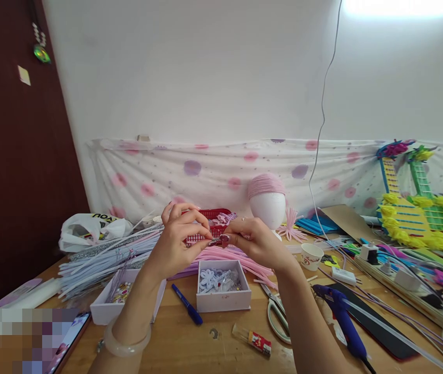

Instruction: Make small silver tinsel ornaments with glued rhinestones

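My left hand (pixel 178 236) and my right hand (pixel 252 239) are raised over the wooden table (pixel 190 348), fingertips meeting. Both pinch one small dark reddish piece (pixel 223 239) between them; I cannot make out what it is. A pale bangle (pixel 128 343) sits on my left wrist. Right below the hands stands a small white box (pixel 223 293) of white flower-shaped pieces. Behind the hands are a red mesh basket (pixel 206 221) and a heap of pink pipe cleaners (pixel 240 259).
A second white box (pixel 122 298) stands left, beside a blue pen (pixel 187 305). Scissors (pixel 278 317), a glue tube (pixel 255 340), a blue glue gun (pixel 342 319) and a paper cup (pixel 311 255) lie right. White sticks (pixel 100 259), a foam head (pixel 267 200), a phone (pixel 69 343) lower left.
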A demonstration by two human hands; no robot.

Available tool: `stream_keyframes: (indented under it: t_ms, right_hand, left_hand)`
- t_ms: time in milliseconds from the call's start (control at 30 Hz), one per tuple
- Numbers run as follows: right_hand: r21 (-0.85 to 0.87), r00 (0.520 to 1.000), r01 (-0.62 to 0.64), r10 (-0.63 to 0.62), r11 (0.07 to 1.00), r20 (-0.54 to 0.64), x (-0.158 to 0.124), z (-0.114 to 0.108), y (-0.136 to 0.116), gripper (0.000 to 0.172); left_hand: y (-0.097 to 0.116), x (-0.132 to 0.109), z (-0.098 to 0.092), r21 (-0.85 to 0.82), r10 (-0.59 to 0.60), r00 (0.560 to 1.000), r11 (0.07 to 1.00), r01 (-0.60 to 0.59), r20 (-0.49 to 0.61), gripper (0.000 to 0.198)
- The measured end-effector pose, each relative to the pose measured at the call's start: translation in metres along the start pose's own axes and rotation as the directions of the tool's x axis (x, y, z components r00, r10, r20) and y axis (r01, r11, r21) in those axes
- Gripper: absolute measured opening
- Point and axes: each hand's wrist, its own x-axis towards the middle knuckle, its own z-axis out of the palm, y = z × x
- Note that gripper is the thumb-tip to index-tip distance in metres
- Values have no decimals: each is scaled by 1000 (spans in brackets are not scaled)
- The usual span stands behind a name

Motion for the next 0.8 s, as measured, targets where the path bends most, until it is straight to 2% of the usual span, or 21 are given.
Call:
stream_keyframes:
  t_ms: [133,233,300,400,467,500,567,633,733,800]
  right_hand:
    - [147,1000,-3,6,989,-19,2,4,-1,26]
    - [257,998,-16,33,966,-61,5,12,0,29]
    - [330,996,-13,43,944,-84,7,18,0,34]
    - [437,989,-10,72,899,-126,11,26,1,40]
    - [519,983,-23,113,855,-142,13,29,0,39]
    - [560,980,-34,136,828,-142,14,30,-1,37]
    - [623,975,-54,177,780,-137,15,33,-3,38]
    - [643,969,-63,201,764,-144,17,35,-5,40]
    - [618,966,-65,205,784,-159,17,37,-6,40]
    - [563,967,-69,194,823,-166,15,35,-4,37]
  left_hand:
    - [-8,1,7,-286,-78,991,957,44,-107,13]
    - [-10,0,21,-592,-245,959,798,115,-144,10]
    - [-7,1,32,-772,-412,903,611,174,-122,8]
    - [0,2,46,-936,-619,785,293,195,-30,19]
    - [4,4,52,-972,-699,715,161,170,9,26]
    - [5,5,54,-979,-722,692,134,157,12,28]
    - [7,6,56,-980,-743,669,143,138,-14,29]
    - [8,6,57,-969,-744,664,214,127,-77,26]
    - [6,3,56,-913,-715,666,388,129,-210,16]
    - [2,1,50,-813,-639,712,557,168,-291,7]
